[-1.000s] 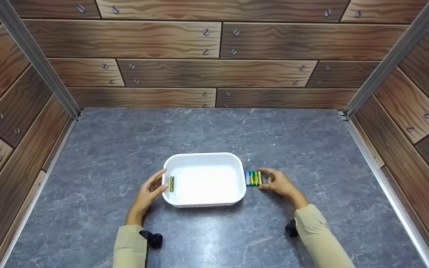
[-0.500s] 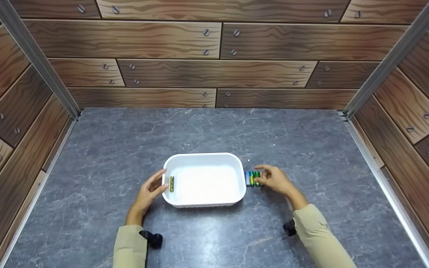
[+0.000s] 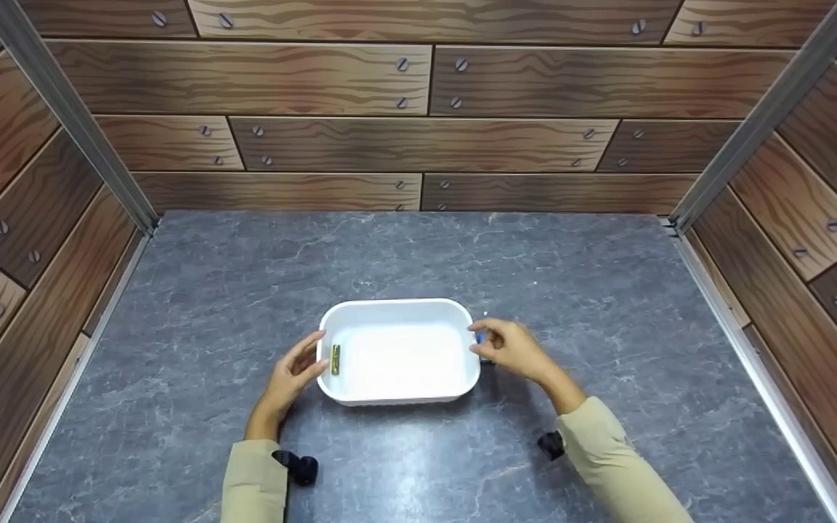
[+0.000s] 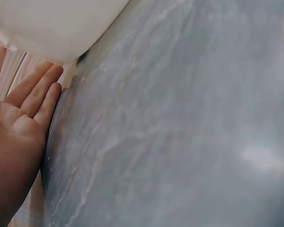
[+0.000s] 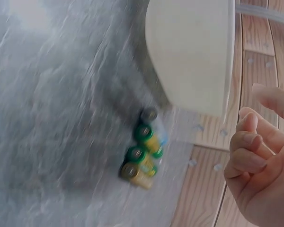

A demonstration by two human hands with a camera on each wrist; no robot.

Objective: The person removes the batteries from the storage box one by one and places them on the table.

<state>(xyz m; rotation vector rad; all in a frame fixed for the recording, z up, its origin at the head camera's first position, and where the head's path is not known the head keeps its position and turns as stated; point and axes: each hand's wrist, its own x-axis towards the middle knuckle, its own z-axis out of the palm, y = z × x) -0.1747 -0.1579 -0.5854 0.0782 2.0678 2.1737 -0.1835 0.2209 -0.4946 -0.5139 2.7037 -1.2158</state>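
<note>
A white rectangular tub (image 3: 398, 396) stands on the table with one gold battery (image 3: 335, 359) lying inside by its left wall. My left hand (image 3: 291, 374) rests its fingertips and thumb against the tub's left rim; in the left wrist view its fingers stretch out against the white side. My right hand (image 3: 516, 352) is at the right rim, thumb and forefinger apart, other fingers bent, with nothing seen between them. Below it, in the right wrist view, a row of several batteries lies on the table: a gold battery (image 5: 136, 175), green ones (image 5: 149, 140) and a blue one, mostly hidden by the hand in the head view.
The grey marbled table (image 3: 244, 276) runs back to a wood-patterned wall (image 3: 418, 145). Similar walls with metal corner posts close in both sides. A black wrist device (image 3: 304, 468) sits at the left cuff, another (image 3: 551, 444) at the right.
My right hand has let go of the row of batteries and moved left over it to the tub's right rim. My left hand and the tub stay in place.
</note>
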